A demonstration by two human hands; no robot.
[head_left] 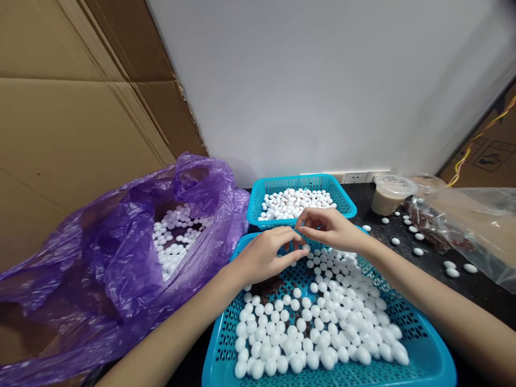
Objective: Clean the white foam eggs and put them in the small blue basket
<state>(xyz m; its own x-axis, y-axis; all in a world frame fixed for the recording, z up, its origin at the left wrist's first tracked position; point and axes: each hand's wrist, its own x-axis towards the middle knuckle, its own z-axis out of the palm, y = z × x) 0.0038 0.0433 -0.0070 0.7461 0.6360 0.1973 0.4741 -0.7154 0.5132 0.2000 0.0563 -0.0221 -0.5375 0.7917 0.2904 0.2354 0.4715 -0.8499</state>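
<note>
My left hand [266, 253] pinches a small white ball [306, 249] between thumb and fingertips, above the back part of a near blue plastic basket [433, 344]. Close against it, my right hand [331, 230] has its fingers curled and thumb tip near the index; whatever lies between them is too small to tell. Many white balls [355, 312] cover most of the near basket's floor. Dark brown crumbs [270, 287] lie among them at the left. Behind my hands stands a second blue basket [349, 207], also holding white balls [290, 203].
A purple plastic bag [121, 258] with white balls [173, 242] stands at the left, by cardboard [72, 107]. On the dark table [374, 228] at right are loose balls [418, 251], a lidded cup [389, 196] and a clear bag [479, 226]. A wall socket [355, 177] is behind.
</note>
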